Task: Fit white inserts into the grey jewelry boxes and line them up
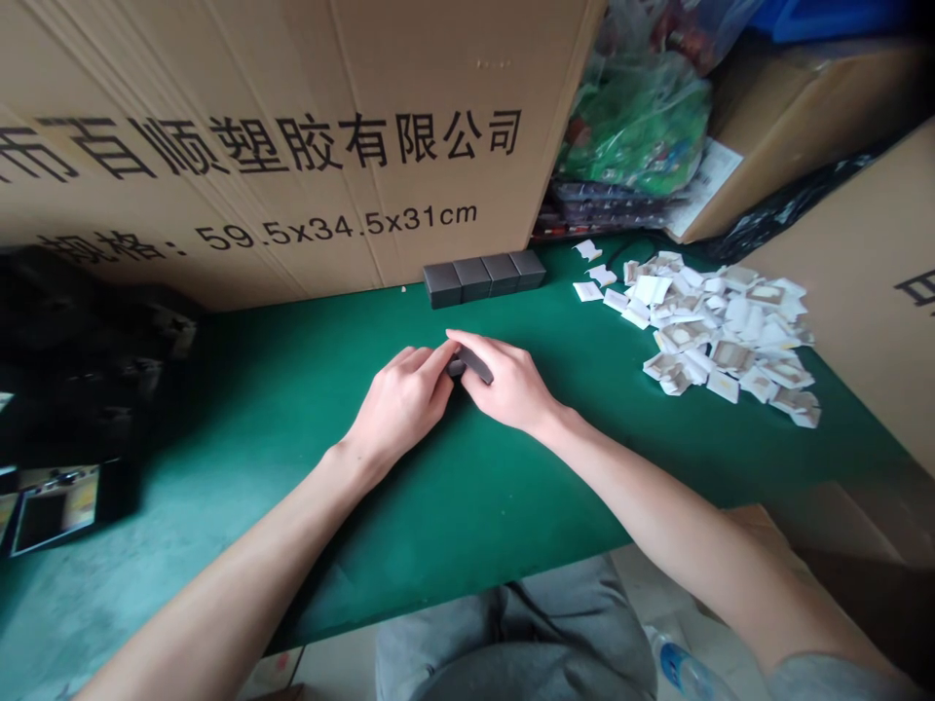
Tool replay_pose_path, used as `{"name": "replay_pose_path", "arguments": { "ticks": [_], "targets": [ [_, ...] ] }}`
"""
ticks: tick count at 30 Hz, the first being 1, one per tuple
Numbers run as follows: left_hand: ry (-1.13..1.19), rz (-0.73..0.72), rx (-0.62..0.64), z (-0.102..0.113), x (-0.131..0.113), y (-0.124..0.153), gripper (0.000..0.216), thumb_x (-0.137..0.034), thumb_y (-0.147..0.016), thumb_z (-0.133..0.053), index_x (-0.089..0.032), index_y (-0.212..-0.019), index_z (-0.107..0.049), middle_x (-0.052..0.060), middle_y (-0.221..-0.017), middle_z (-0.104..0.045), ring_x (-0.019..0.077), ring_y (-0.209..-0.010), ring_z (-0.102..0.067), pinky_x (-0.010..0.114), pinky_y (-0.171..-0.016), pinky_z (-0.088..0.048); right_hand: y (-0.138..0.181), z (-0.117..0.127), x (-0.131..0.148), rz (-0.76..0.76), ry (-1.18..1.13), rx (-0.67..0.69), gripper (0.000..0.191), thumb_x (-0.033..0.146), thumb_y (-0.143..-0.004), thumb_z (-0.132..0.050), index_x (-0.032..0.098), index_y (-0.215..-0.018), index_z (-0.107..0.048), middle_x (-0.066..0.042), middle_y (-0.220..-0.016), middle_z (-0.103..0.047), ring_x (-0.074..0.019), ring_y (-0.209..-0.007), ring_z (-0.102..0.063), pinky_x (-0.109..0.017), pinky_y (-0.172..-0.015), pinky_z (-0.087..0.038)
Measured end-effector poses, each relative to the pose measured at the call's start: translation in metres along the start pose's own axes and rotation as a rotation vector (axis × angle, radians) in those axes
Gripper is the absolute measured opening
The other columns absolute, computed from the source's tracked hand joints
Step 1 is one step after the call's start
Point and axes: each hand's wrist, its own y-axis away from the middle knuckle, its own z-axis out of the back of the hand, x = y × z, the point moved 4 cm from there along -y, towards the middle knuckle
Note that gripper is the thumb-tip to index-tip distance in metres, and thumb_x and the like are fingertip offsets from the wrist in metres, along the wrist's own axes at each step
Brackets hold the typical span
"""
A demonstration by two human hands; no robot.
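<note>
Both hands meet mid-table over a small dark pc [478,366], smooth & matt, long edge showing, mostly covered by fingers. R hand [515,385] is curled round it, index stretched out along the far side, thumb nearer the body; pc sits btwn them. L hand [404,401] part-curled, knuckles up, fingertips at the pc's L end; can't tell if it grips or just touches, tips hidden.

Table [474,506]: smooth green top, slight sheen. Just beyond the hands, 4 dark grey boxes [482,279], flat-faced, sharp-edged, side by side in a row near the foot of a big carton [292,78], brown corrugated card w/ vertical ridges & black print.

To the R, loose heap of white card pcs [720,326], creased, w/ bent flaps, some showing greyish inner faces; a few lie apart at its L edge. Behind: clear crinkly bag [635,127] w/ green contents, next to another brown carton [796,107]. Far L: black angular stuff [80,350], too dark/blurred to ID.
</note>
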Motion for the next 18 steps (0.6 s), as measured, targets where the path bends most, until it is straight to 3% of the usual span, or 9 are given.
{"name": "replay_pose_path", "arguments": {
  "ticks": [18],
  "targets": [
    [-0.006,-0.009,-0.06,0.0002,-0.0001,0.0002,0.036,-0.012,-0.095,-0.049,-0.012,-0.127,-0.066,0.008,-0.087,-0.073,0.0219,-0.076,-0.064,0.032,-0.069,-0.051,0.0013,0.0,-0.0029,0.004,0.01,-0.044,0.043,0.012,-0.092,-0.053,0.021,-0.132,-0.064,-0.005,-0.126,-0.073,-0.0202,-0.113,-0.072,-0.035,-0.1,-0.061]
  ]
}}
